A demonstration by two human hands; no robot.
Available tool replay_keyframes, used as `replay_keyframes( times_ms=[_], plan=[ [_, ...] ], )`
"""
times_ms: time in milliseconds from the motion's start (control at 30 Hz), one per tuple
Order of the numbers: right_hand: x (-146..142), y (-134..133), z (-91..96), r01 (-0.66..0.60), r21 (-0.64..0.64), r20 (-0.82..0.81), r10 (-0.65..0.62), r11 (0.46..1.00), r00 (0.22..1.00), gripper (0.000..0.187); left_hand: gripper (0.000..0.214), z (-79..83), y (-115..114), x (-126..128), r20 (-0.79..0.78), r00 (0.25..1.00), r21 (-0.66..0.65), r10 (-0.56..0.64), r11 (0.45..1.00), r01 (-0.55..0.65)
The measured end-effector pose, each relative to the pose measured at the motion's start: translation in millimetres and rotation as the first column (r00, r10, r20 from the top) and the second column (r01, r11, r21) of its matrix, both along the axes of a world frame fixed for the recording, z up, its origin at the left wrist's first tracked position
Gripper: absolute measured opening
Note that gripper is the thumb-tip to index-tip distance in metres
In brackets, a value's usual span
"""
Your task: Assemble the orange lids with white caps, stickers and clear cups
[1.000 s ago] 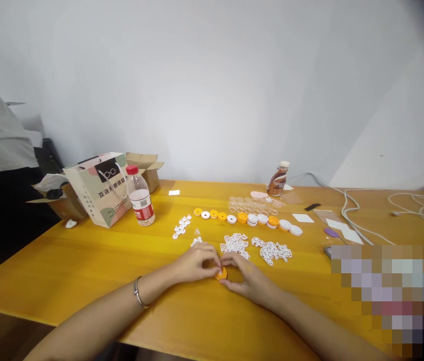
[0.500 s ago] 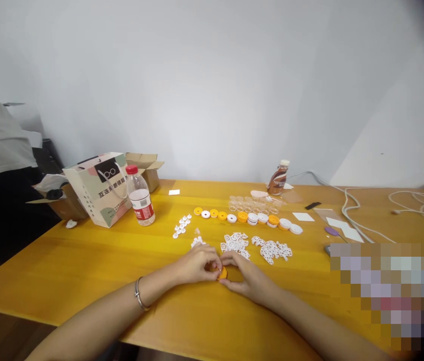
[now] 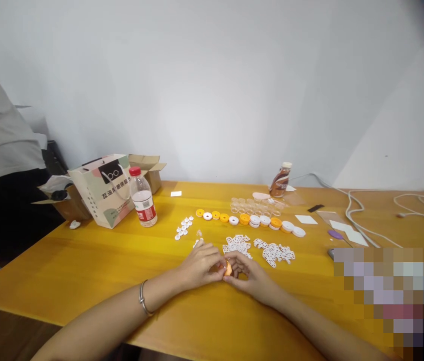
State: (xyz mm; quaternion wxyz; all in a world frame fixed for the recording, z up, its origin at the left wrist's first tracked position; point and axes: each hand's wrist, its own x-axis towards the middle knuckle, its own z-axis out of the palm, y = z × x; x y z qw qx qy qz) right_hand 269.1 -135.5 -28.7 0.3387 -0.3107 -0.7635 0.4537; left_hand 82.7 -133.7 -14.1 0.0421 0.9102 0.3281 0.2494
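Between my two hands, above the near middle of the table, is a small orange disc [image 3: 229, 268], tilted up on its edge. My left hand [image 3: 206, 265] pinches it from the left with thumb and fingers. My right hand [image 3: 247, 273] curls round its right side, thumb below and fingers above. Just beyond my left fingers lie small white pieces [image 3: 197, 243], partly hidden by the hand. Past my right hand are a heap of white openwork plastic parts [image 3: 236, 244] and a second heap of white parts [image 3: 277, 252].
A row of orange and white round pieces [image 3: 244, 219] runs across the table, with clear cups [image 3: 251, 205] behind. White knobbed discs [image 3: 184, 227], a water bottle [image 3: 144, 200] and a paper bag [image 3: 102, 193] stand left. A brown bottle [image 3: 280, 180] and white cables [image 3: 358, 210] are right. Someone stands far left.
The orange disc has been raised and tilted up from a flatter position, and my right fingers have closed further round it. The whole view has shifted slightly.
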Motion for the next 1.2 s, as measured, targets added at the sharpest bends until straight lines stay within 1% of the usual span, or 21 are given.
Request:
replay_keyframes(
  times_ms=[67, 133, 200, 267, 367, 500, 633, 733, 800, 867, 967, 1100, 1200],
  plan=[
    [-2, 2, -0.4, -0.004, -0.136, -0.101, -0.010, 0.991, 0.995, 0.024, 0.014, 3.3, 0, 0, 0.037, 0.999, 0.005, 0.013, 1.000, -0.014],
    [-4, 5, 1.1, 0.025, -0.215, -0.170, -0.063, 0.976, 0.983, 0.027, 0.016, 9.4, 3, -4, 0.074, 0.997, -0.009, 0.012, 1.000, -0.011],
    [-5, 8, 4.8, 0.075, -0.250, -0.204, -0.128, 0.965, 0.971, 0.031, 0.017, 17.3, 9, -11, 0.107, 0.994, -0.041, 0.015, 0.999, -0.010],
    [-7, 12, 9.6, 0.146, -0.267, -0.225, -0.209, 0.953, 0.952, 0.034, 0.018, 24.7, 17, -22, 0.104, 0.994, -0.082, 0.025, 0.996, -0.017],
    [-10, 19, 14.7, 0.233, -0.302, -0.236, -0.309, 0.925, 0.921, 0.035, 0.017, 28.9, 25, -36, -0.010, 1.000, -0.106, 0.011, 0.994, -0.012],
    [-15, 22, 12.8, 0.259, -0.327, -0.254, -0.348, 0.909, 0.902, 0.038, 0.016, 20.6, 27, -40, -0.137, 0.990, -0.057, -0.021, 0.998, 0.014],
    [-16, 19, 7.8, 0.246, -0.338, -0.272, -0.344, 0.909, 0.899, 0.037, 0.016, 9.5, 27, -35, -0.176, 0.984, -0.049, -0.036, 0.998, 0.028],
    [-14, 17, 7.1, 0.241, -0.329, -0.272, -0.336, 0.913, 0.902, 0.038, 0.016, 5.2, 26, -33, -0.184, 0.983, -0.032, -0.027, 0.999, 0.021],
    [-12, 16, 7.6, 0.241, -0.321, -0.276, -0.334, 0.916, 0.901, 0.038, 0.017, 4.0, 23, -32, -0.199, 0.980, 0.013, -0.002, 1.000, 0.005],
    [-11, 16, 8.0, 0.242, -0.320, -0.284, -0.336, 0.916, 0.898, 0.038, 0.018, 3.0, 20, -31, -0.227, 0.973, 0.086, 0.026, 0.996, -0.006],
    [-10, 16, 7.5, 0.240, -0.325, -0.294, -0.339, 0.915, 0.893, 0.038, 0.019, 0.5, 18, -30, -0.271, 0.962, 0.204, 0.031, 0.979, 0.026],
    [-10, 17, 6.7, 0.231, -0.325, -0.287, -0.328, 0.917, 0.900, 0.040, 0.021, -3.1, 17, -27, -0.261, 0.965, 0.298, -0.010, 0.950, 0.090],
    [-9, 16, 7.6, 0.215, -0.335, -0.265, -0.311, 0.917, 0.913, 0.041, 0.020, -2.4, 14, -25, -0.184, 0.983, 0.318, -0.024, 0.944, 0.082]
  ],
)
